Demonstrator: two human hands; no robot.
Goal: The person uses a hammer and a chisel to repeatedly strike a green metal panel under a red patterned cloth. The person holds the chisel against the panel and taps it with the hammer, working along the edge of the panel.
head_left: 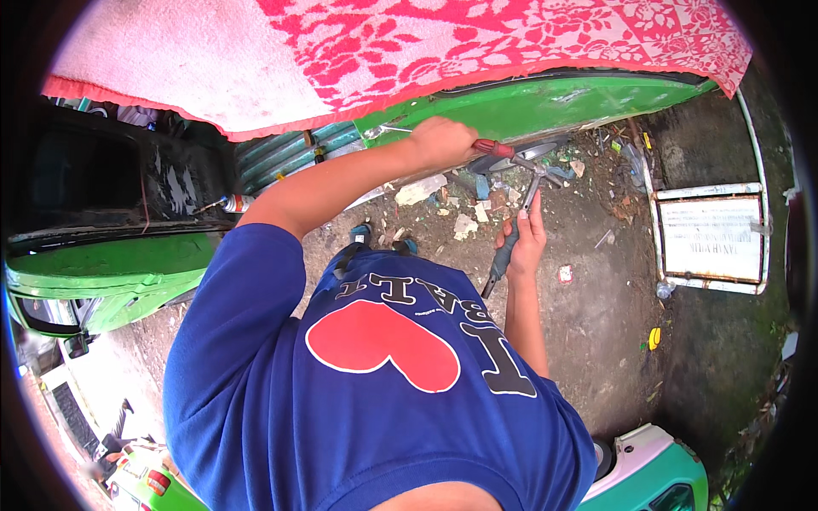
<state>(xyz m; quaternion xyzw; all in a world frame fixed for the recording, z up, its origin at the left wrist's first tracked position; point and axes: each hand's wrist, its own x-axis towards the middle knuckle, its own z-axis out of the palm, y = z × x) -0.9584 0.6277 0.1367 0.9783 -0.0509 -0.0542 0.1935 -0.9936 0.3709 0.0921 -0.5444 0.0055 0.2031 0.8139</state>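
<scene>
My left hand is closed at the end of a red-handled tool, just below the edge of a green panel. A thin silver tool shows left of that hand; whether I hold it is unclear. My right hand grips a long bar tool with a grey handle and silver shaft, upright, its head meeting the red-handled tool. Behind them a dark round metal piece lies amid rubble.
A pink floral cloth drapes over the panel. Green vehicle parts and a spray can are left. A white metal frame with a signboard is right, a green-and-white vehicle lower right. Debris litters the ground.
</scene>
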